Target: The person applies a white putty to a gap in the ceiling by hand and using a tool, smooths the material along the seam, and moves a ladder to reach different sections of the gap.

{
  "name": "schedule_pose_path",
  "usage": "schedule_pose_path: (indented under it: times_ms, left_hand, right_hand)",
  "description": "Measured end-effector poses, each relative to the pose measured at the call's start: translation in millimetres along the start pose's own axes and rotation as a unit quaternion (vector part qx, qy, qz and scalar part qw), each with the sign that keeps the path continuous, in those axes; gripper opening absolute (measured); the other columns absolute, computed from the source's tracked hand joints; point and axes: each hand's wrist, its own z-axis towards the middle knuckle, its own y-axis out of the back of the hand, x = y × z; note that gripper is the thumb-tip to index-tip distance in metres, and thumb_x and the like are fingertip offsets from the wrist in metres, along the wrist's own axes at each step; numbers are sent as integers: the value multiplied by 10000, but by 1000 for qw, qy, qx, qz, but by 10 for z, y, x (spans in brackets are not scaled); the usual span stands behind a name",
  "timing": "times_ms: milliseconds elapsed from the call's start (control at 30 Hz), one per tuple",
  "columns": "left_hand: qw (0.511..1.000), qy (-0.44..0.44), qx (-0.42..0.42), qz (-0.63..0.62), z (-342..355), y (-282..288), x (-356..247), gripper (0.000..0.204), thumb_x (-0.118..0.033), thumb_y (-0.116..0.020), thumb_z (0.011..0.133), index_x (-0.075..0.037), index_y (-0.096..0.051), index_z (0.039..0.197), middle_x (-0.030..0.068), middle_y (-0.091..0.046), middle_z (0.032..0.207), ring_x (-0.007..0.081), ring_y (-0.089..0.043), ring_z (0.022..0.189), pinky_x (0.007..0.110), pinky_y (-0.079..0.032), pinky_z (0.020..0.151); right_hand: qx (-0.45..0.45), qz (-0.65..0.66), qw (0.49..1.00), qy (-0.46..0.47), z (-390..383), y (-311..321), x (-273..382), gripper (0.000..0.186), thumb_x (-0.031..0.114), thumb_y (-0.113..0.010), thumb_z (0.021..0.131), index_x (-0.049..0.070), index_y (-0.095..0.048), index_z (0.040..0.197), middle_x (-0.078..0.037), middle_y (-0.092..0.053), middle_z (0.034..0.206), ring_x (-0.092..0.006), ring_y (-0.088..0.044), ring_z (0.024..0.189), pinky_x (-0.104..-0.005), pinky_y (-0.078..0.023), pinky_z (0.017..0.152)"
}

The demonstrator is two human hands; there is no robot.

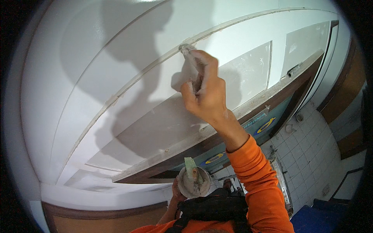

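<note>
My right hand (208, 85) reaches up to a white panelled surface (237, 42). Its fingers are curled and whitened around something slim and putty-smeared (187, 48), whose kind I cannot make out. The tip meets a seam (149, 66) lined with rough, pale filler. Low in front of my body, my left hand (177, 191) grips the side of a round, crusted tub (206, 185). A scraper with a pale green blade (190, 165) stands in the tub, along with some grey paste; the left fingers are mostly hidden behind the tub.
Beneath the panels runs a brown wooden frame (151, 176) around a bluish-green board. Grey filled patches (248, 73) mark the panels. White floor tiles (301, 149) lie below right, with a blue object (320, 217) at the lower right. My shadow falls across the panels.
</note>
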Motion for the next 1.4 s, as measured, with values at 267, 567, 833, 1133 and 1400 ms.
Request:
schedule_pose_path:
  times_ms: [267,567,833,1133,1400]
  left_hand:
    - [999,-26,37,10,108,360,81,735,-554,-525,938,-126,-388,1520,175,-470,1490,401,-479,1350,603,-393,1129]
    - [990,-41,43,127,87,11,-101,675,-524,-510,943,-103,-408,1460,171,-515,1418,389,-530,1274,563,-430,1069]
    - [998,-22,24,53,112,36,-101,626,-490,-511,951,-98,-443,1435,163,-527,1415,358,-548,1260,509,-448,1055]
    - [994,-21,-7,108,41,-129,-33,632,-485,-499,965,-94,-432,1456,168,-509,1441,355,-532,1284,506,-444,1069]
    - [995,-59,60,46,12,-128,-17,713,-550,-447,981,-102,-360,1529,199,-465,1485,404,-515,1315,577,-458,1086]
  right_hand:
    - [-219,378,880,-187,378,44,186,876,26,-600,841,-18,-70,1538,-386,-373,1468,-124,-577,640,-235,-454,477]
    - [-266,351,886,-146,516,-516,319,1002,-20,-621,807,35,24,1572,-371,-97,1591,-132,-576,747,-226,-465,543]
    - [-238,291,920,-114,273,-922,521,905,-28,-599,797,-29,-75,1536,-334,-84,1600,-199,-543,1139,-225,-494,716]
    - [-172,169,969,-49,42,-205,68,733,-55,-583,789,-35,-261,1448,-316,-494,1392,-68,-520,658,-204,-437,556]
    - [-101,-44,994,-22,149,40,-114,718,85,-611,815,-50,-292,1444,-338,-543,1300,-413,-710,930,-394,-580,784]
